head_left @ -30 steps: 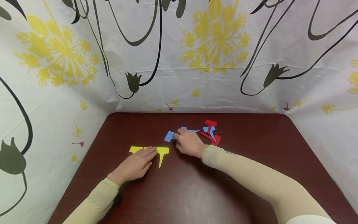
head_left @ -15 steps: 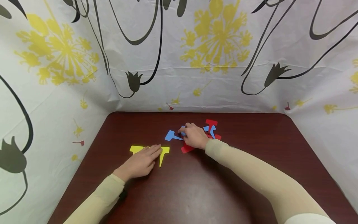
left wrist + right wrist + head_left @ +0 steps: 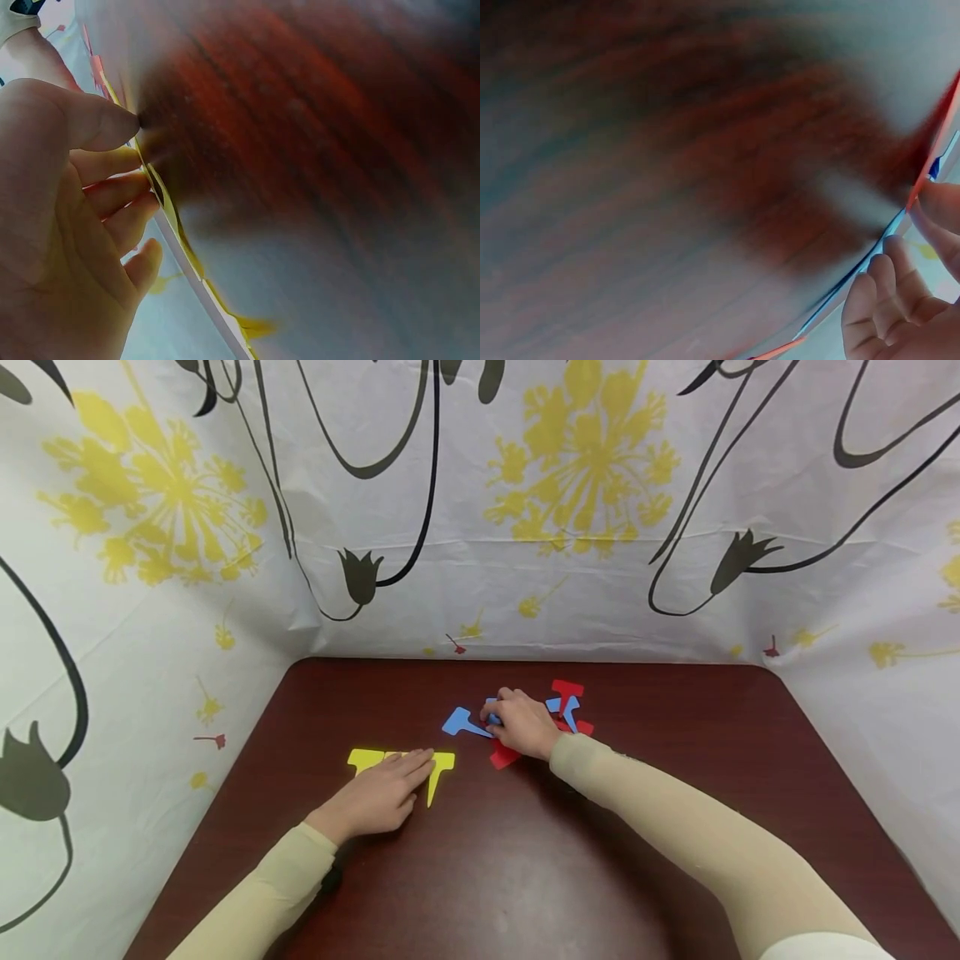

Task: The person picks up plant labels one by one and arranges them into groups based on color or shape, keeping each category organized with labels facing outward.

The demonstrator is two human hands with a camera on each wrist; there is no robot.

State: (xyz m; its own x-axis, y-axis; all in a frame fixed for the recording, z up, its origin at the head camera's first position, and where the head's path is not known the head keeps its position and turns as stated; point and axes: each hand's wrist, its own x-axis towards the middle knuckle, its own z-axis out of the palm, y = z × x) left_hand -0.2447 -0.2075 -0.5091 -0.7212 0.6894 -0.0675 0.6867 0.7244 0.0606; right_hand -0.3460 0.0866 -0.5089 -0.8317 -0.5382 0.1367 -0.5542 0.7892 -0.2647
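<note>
- Right hand (image 3: 523, 722) has shifted rightward within 1.0 s: the left blue tag (image 3: 457, 722), partly covered then, now shows nearly whole, and the lower red tag (image 3: 504, 754) has come into sight below the palm. The left hand (image 3: 378, 793) has slid slightly right along the yellow row (image 3: 444, 762).
- Grip: beyond and right of the yellow row, the right thumb meets a red edge and other fingertips a blue one; I cannot tell whether anything is pinched. The left fingers lie straight across the yellow row, clamped on nothing.
- Tags: left blue tag just beyond the row's right end; lower red tag right of it; farther right, the upper red tag (image 3: 567, 687) overlaps the crossed blue tag (image 3: 571, 717), near the rightmost red tag (image 3: 585, 727).
- Risks, as I judge: a sideways drag of the left fingers could skew the yellow row; flat, thin edges could slip from the right fingertips; overlaps could pull neighbours along.
- Materials: tags look like thin plastic, smooth, T-shaped with tapering stems; under the row, the table (image 3: 480, 877) is glossy, dark reddish-brown.
</note>
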